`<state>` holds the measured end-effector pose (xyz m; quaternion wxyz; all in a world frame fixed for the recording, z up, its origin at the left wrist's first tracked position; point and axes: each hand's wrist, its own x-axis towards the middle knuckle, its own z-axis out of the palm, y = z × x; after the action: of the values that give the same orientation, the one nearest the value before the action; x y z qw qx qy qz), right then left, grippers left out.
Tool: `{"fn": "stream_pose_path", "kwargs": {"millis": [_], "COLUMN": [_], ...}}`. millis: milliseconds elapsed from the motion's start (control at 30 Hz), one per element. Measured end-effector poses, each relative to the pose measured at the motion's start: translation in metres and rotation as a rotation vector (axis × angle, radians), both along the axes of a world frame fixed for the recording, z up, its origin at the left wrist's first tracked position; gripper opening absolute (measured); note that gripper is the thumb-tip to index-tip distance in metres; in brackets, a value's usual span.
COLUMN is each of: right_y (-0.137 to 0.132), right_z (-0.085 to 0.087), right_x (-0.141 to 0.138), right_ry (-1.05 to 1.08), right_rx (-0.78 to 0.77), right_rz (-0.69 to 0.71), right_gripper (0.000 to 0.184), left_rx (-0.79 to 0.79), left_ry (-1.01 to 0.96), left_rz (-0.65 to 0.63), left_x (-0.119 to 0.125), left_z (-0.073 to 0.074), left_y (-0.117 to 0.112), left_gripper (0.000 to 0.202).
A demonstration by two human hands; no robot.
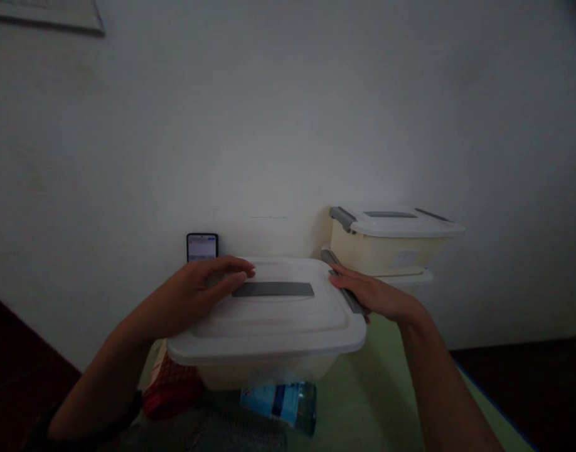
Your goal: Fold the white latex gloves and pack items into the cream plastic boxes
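box [269,320] sitting front-center, lid on | L hand [198,292] lying flat on lid, fingers spread | R hand [370,295] lying open along rt latch [347,295] | phone [202,247], stacked boxes [386,245] crowding behind; bottle [283,402], bag [172,389] below | mat [363,402] showing room rt

We can read nothing. Just beyond the fingers of our left hand [189,295], the small black phone [202,247] has a lit screen too blurred. Past the fingers of our right hand [377,298], the pale sticker [405,257] on the cream plastic lidded box [386,246] is illegible too.
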<state>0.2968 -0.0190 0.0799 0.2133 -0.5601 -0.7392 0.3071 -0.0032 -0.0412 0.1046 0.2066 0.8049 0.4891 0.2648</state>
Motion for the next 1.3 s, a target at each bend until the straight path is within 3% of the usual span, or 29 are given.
{"fn": "stream_pose_path", "kwargs": {"millis": [433, 867, 1033, 1300], "right_y": [0.003, 0.016, 0.009, 0.000], "right_z": [-0.002, -0.020, -0.014, -0.002], "right_x": [0.001, 0.010, 0.010, 0.004], "right_ry": [0.170, 0.317, 0.219, -0.034], "right_rx": [-0.203, -0.305, -0.254, 0.017], "right_rz": [-0.005, 0.058, 0.075, 0.067], "right_gripper": [0.059, 0.062, 0.064, 0.055], "left_rx": [-0.002, -0.035, -0.036, -0.027], "left_ry": [0.010, 0.026, 0.025, 0.007], "left_rz": [0.012, 0.013, 0.017, 0.009], "left_x": [0.000, -0.002, -0.002, -0.002], "left_z": [-0.001, -0.003, -0.002, -0.002], "left_y": [0.003, 0.003, 0.003, 0.003], "left_gripper": [0.034, 0.034, 0.034, 0.034]}}
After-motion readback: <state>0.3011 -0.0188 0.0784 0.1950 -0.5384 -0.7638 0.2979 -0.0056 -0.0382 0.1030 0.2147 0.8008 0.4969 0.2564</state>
